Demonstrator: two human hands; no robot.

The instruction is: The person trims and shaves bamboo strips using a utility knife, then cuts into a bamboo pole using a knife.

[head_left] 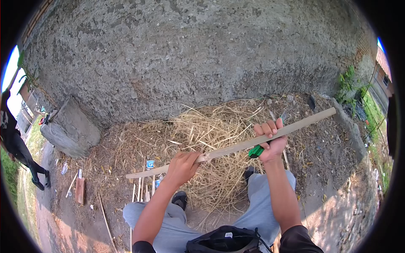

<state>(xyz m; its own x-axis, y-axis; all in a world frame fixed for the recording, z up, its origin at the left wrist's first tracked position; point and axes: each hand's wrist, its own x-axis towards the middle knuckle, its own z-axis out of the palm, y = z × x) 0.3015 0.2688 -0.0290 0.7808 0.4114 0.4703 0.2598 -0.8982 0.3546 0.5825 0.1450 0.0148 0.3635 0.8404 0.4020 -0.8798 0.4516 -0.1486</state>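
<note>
A long pale strip, which looks like split bamboo (240, 146), lies slantwise across the view, its right end higher. My left hand (182, 168) is closed round it left of the middle, beside a rough, nicked spot. My right hand (272, 141) grips it further right, with the fingers curled over the top. In the same hand is a green-handled tool (255, 152), held under the strip; its blade is mostly hidden, with a thin tip showing above the fingers. Below the strip a heap of pale shavings (215, 181) covers the ground between my feet.
A rough grey wall (202, 55) rises in front. A concrete block (76, 128) leans at the left, near a small brown board (80, 190). Thin strips (141, 189) lie by my left leg. Another person (21, 143) stands at the far left. Plants (348, 86) grow at the right.
</note>
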